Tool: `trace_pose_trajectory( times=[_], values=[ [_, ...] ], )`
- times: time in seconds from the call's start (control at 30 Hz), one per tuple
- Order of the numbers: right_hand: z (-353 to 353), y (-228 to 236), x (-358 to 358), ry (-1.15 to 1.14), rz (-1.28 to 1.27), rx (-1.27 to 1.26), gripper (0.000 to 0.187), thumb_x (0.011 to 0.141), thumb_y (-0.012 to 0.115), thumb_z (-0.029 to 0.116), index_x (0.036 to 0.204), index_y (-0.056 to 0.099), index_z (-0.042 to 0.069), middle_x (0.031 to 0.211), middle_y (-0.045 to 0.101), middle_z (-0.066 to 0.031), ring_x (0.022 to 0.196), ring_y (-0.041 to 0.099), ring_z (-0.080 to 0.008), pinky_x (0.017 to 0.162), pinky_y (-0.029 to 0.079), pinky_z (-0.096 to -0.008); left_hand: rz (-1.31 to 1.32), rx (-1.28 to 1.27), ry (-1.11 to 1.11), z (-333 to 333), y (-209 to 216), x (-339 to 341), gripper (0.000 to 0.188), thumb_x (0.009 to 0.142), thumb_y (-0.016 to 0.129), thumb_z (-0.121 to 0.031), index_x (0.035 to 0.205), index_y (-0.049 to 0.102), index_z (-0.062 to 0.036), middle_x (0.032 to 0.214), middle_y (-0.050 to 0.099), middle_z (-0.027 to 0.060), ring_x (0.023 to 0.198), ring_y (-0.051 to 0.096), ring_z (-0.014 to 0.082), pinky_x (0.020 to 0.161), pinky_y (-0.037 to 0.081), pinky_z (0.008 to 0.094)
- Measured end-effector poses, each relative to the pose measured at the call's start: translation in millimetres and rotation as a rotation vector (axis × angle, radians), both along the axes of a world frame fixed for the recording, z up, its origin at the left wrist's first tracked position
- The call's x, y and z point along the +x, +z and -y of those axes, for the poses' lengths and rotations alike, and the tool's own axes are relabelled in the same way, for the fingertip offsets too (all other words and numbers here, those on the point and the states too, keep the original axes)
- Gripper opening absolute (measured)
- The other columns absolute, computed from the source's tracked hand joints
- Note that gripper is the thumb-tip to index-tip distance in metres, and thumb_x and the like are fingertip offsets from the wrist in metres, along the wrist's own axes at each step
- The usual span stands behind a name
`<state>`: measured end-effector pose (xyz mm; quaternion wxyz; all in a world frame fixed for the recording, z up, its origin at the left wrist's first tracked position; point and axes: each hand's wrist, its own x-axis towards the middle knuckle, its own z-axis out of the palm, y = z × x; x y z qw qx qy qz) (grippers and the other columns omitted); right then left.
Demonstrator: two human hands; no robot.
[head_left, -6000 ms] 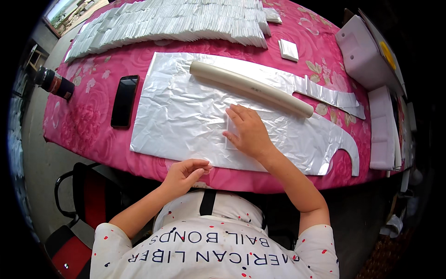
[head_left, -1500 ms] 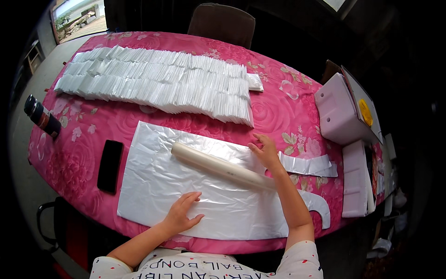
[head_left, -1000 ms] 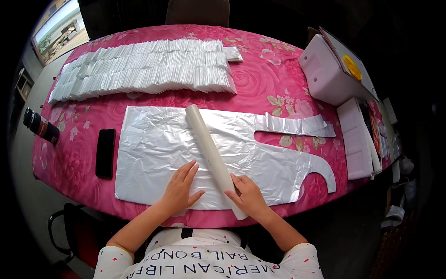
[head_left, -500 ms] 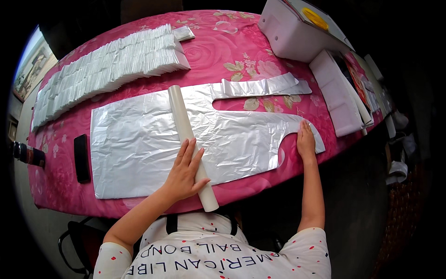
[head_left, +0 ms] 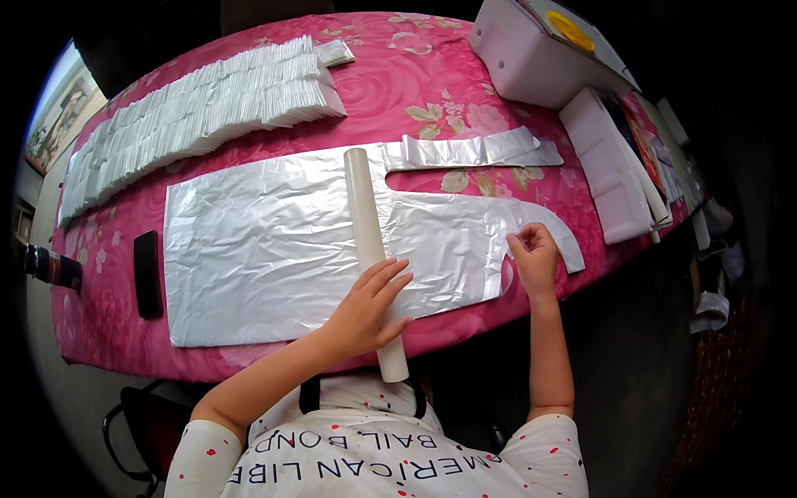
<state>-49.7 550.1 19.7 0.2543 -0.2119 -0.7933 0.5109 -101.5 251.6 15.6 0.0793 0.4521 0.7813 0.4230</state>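
Observation:
A shiny white plastic sheet (head_left: 257,249), wrinkled and cut with rounded openings and two long strips at its right end, lies flat on the table. Across its middle rests a pale smooth tube (head_left: 364,199), its near end jutting past the table edge. My left hand (head_left: 368,309) lies on the tube's near part with fingers stretched out, not wrapped round it. At the near strip's curved cut-out, my right hand (head_left: 535,256) has thumb and fingertips pinched together on the sheet's edge. The far strip (head_left: 481,153) is partly folded over itself.
A long row of folded white plastic packs (head_left: 207,112) stands at the far left. A black phone (head_left: 148,274) and a dark jar (head_left: 54,267) lie at the left. White foam boxes (head_left: 531,62) occupy the right side. The pink flowered tablecloth (head_left: 374,75) covers the table.
The tube has shifted right along the sheet under my left hand. My right hand has left the strip's outer part, moved slightly left, and gone from flat to a pinch.

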Motion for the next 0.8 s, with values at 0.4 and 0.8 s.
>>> trace_pose_trajectory(
  times=[0.4, 0.8],
  values=[
    [200, 34, 35, 0.832, -0.006, 0.255, 0.028, 0.075, 0.068, 0.017, 0.098, 0.058, 0.004, 0.097, 0.06, -0.0111, 0.089, 0.058, -0.0285, 0.072, 0.048, -0.0371, 1.219, 0.043, 0.369, 138, 7, -61, 0.012, 0.085, 0.062, -0.015, 0.087, 0.058, -0.0042, 0.079, 0.063, 0.0047, 0.069, 0.061, 0.0117, 0.061, 0.05, 0.0252],
    [194, 15, 67, 0.564, 0.779, 0.041, 0.043, 0.072, 0.067, 0.042, 0.074, 0.061, -0.001, 0.061, 0.06, -0.0125, 0.056, 0.061, -0.0271, 0.056, 0.048, -0.0334, -0.026, -0.497, 0.588, 248, 26, -95, 0.043, 0.071, 0.066, -0.002, 0.112, 0.053, 0.0013, 0.11, 0.058, 0.0134, 0.097, 0.058, 0.0263, 0.081, 0.047, 0.0322]
  ],
)
